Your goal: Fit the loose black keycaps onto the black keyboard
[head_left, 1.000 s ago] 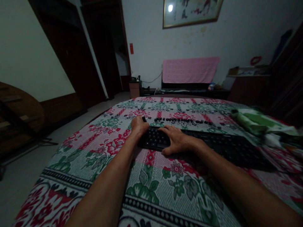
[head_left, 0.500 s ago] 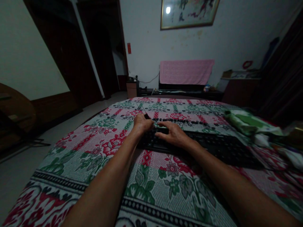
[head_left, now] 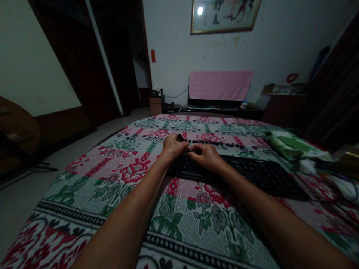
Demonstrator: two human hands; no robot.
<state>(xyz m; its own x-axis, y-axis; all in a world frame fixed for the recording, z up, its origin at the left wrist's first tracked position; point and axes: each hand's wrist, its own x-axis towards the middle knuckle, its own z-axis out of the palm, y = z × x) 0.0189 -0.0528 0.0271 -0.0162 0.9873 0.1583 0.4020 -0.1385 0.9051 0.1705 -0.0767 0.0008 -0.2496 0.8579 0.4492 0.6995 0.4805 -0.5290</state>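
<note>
A black keyboard [head_left: 260, 172] lies across a floral bedspread [head_left: 134, 175]. My left hand [head_left: 172, 146] is closed at the keyboard's far left corner, gripping a small dark tool whose tip sticks up between the fingers. My right hand [head_left: 206, 155] sits right beside it with its fingers pinched together against the tool's tip, over the keys. What the right fingers hold is too small to make out. A row of loose black keycaps [head_left: 221, 144] lies on the bedspread just behind the keyboard.
A green and white cloth bundle [head_left: 291, 146] lies at the bed's right side. Beyond the bed stands a low dark cabinet draped with a pink cloth [head_left: 220, 85]. A framed picture [head_left: 224, 15] hangs above. Bare floor runs along the left.
My right hand lifted off the keys, where it lay flat, and moved left to meet my left hand, its fingers now pinched. The left hand rose slightly with the tool.
</note>
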